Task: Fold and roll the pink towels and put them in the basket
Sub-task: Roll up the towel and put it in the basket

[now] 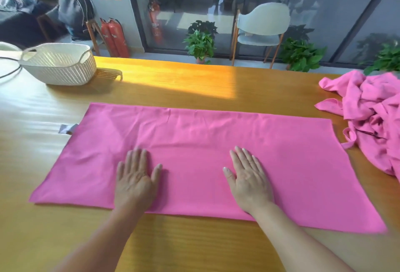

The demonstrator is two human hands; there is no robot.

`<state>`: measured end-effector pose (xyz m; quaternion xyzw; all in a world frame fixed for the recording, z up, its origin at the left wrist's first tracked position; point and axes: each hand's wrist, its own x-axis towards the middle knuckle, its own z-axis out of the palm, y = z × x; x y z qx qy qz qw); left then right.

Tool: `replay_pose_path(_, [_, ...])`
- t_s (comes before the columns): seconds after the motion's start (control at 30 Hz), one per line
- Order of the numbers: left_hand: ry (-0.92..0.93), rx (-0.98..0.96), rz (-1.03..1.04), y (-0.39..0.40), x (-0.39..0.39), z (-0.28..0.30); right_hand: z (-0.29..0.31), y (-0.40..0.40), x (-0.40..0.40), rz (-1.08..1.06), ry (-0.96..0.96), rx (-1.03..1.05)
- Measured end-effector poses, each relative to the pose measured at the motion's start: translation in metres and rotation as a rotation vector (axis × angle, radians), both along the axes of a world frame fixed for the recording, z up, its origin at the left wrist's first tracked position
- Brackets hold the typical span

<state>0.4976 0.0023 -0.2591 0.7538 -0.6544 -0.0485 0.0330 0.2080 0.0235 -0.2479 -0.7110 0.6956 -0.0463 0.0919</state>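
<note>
Pink towel: spread flat across the near middle of the wooden counter, long side running left to right. The cloth is plain bright pink, mostly smooth, with faint creases toward its far edge and left end. A small grey tag shows just beside its far left corner.

Your left hand: palm down on the towel's near left part, fingers straight and close together, gripping nothing.

Your right hand: palm down on the towel right of centre, fingers straight, slightly spread, gripping nothing.

Pile of pink towels: crumpled and unfolded at the counter's right edge, just beside the spread towel's right end.

Basket: white woven plastic with handles, standing at the far left of the counter, well apart from the towel.
</note>
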Motion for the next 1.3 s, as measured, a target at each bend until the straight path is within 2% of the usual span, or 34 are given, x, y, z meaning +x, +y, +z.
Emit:
replay_pose_path(0.07, [0.027,0.02,0.122,-0.002,0.034,0.003,0.006,0.0,0.01,-0.035,0.002,0.01])
replay_pose_path(0.1, [0.048,0.023,0.116,-0.003,0.036,0.003,0.008,-0.001,0.018,-0.049,-0.012,0.0])
replay_pose_path(0.23, [0.15,-0.033,-0.201,-0.002,-0.014,0.002,0.012,-0.01,0.091,0.025,-0.135,-0.067])
replay_pose_path(0.3, [0.147,-0.005,-0.254,0.0,-0.023,0.001,0.008,-0.01,0.12,0.081,-0.128,-0.051])
replay_pose_path(0.43, [0.047,-0.002,-0.095,-0.009,0.047,0.001,-0.001,-0.004,0.124,0.083,-0.002,-0.021])
replay_pose_path(0.57, [-0.019,0.069,0.079,-0.015,0.145,0.0,-0.002,-0.004,0.127,0.081,0.02,-0.012])
replay_pose_path(0.67, [-0.004,0.095,0.123,-0.018,0.176,0.001,-0.002,-0.004,0.128,0.075,0.029,-0.006])
replay_pose_path(0.83, [-0.014,0.06,0.089,-0.022,0.148,0.008,-0.002,-0.004,0.129,0.073,0.028,-0.008])
replay_pose_path(0.93, [0.059,-0.057,-0.191,-0.023,0.093,0.013,-0.002,-0.006,0.131,0.058,0.033,0.006])
replay_pose_path(1.03, [0.109,-0.052,-0.402,-0.015,0.044,0.009,0.0,-0.01,0.146,0.034,-0.005,-0.027])
replay_pose_path(1.17, [0.069,-0.011,-0.39,-0.006,0.043,-0.002,-0.004,-0.006,0.173,0.09,-0.062,-0.067])
replay_pose_path(1.3, [0.033,-0.004,-0.243,-0.015,0.101,-0.003,-0.009,-0.002,0.172,0.094,-0.046,-0.049])
